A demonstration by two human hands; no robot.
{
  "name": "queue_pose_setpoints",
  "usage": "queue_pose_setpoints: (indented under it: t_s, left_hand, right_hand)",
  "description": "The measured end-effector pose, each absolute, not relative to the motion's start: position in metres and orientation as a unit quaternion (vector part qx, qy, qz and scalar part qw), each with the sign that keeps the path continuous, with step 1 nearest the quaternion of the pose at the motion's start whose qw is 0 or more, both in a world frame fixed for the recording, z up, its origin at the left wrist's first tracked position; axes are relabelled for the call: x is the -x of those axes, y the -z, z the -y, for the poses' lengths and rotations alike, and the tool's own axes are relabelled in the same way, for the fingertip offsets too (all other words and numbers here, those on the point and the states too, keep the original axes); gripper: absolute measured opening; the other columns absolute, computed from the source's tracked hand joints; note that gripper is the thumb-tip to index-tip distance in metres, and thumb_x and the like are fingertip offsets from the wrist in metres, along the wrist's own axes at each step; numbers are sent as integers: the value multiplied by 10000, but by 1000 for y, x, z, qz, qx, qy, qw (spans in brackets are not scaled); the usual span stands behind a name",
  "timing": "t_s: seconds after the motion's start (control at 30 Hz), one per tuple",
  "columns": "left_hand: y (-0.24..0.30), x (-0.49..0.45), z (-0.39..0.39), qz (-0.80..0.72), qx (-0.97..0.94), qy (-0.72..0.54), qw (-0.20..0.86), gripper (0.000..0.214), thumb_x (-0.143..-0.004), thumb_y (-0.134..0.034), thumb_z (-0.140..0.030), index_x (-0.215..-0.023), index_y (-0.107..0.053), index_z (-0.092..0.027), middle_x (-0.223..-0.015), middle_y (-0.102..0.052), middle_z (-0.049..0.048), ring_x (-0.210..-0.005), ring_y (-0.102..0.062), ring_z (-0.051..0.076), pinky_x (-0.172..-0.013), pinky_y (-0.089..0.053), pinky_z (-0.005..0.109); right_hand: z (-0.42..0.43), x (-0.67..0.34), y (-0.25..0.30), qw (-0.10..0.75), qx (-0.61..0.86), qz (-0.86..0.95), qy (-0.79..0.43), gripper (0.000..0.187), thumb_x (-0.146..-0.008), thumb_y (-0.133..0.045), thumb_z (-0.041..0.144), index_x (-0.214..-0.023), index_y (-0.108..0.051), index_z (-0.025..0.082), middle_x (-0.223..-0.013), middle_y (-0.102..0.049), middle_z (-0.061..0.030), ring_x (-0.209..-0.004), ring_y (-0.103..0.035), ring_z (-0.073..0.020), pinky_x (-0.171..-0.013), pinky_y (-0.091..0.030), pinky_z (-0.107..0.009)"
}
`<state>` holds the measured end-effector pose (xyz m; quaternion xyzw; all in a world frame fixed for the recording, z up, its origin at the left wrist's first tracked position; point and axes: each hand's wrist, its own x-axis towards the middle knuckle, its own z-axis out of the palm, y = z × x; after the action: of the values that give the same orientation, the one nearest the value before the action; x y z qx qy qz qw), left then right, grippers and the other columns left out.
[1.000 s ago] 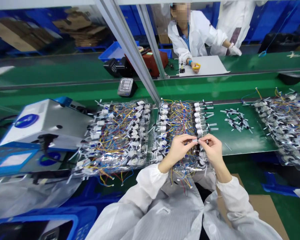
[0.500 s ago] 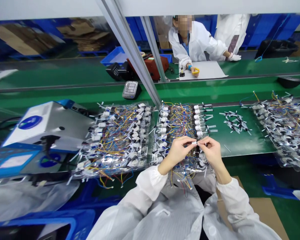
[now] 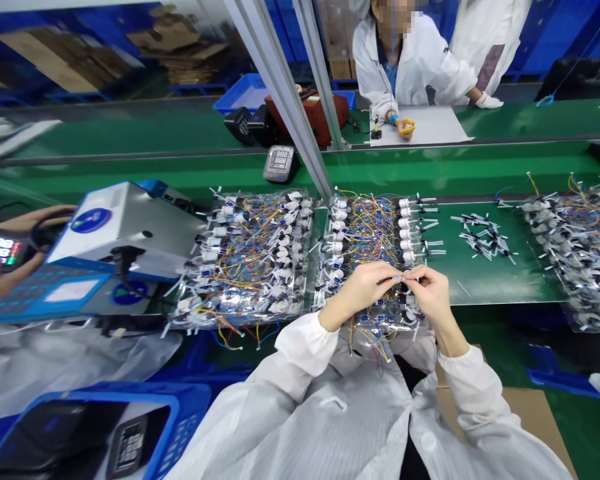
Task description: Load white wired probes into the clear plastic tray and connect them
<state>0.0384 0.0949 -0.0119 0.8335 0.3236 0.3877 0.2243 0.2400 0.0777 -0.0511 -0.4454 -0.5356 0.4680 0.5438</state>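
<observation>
A small white part (image 3: 396, 277) is pinched between the two hands, over a heap of wired parts.

It lies flat and its long side runs from left to right, with one end toward each hand. It looks a bit nearer the left hand (image 3: 360, 288) than the right hand (image 3: 431, 291). Both hands are closed on it at the fingertips. Right below and ahead of them lies the heap of white parts and coloured wires (image 3: 367, 230), in clear plastic, on the green belt (image 3: 485, 280).
</observation>
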Motion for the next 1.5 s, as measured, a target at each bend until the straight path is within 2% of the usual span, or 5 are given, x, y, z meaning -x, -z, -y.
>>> queue_pose_setpoints:
  t_s: [0.77,0.9,1.0,1.2,1.5]
  left_hand:
    - [29,-46,-95,-338,-781,-469,238,124,-962,-721,-271,-1023,-801,-197,-972,-817,71,-891,-775,177,-843,-633,313]
    - [27,-42,-99,-368,-798,-403,257,199,-995,-666,-266,-1149,-772,-194,-1066,-799,89,-972,-751,195,-918,-605,359]
    - [26,-42,-101,-417,-764,-406,277,204,-992,-657,-257,-1156,-757,-188,-1068,-779,89,-965,-729,193,-909,-596,360]
    - [29,-54,-104,-449,-678,-472,340,194,-971,-682,-338,-1050,-734,-168,-1029,-766,87,-914,-734,181,-844,-613,320]
    - [37,-65,-118,-428,-597,-535,417,269,-954,-712,-394,-1075,-699,-153,-1057,-768,107,-941,-758,189,-888,-616,330]
  right_hand:
    - [-83,-234,50,558,446,518,-471,150,-807,-831,297,-738,-716,229,-774,-724,-27,-772,-682,-198,-746,-547,-338]
    - [-86,-252,39,504,478,573,-435,168,-838,-813,341,-959,-776,231,-959,-778,-48,-897,-708,-213,-861,-561,-360]
    - [-87,-280,37,553,520,544,-358,329,-867,-792,400,-1139,-733,226,-1127,-758,-80,-1007,-697,-221,-924,-552,-374]
    - [-84,-300,76,403,625,565,-357,404,-786,-830,495,-1007,-721,174,-802,-703,-41,-631,-600,-168,-641,-501,-321]
    - [-63,-302,67,407,471,699,-352,36,-909,-668,254,-923,-660,222,-1069,-772,-71,-973,-686,-224,-872,-508,-369]
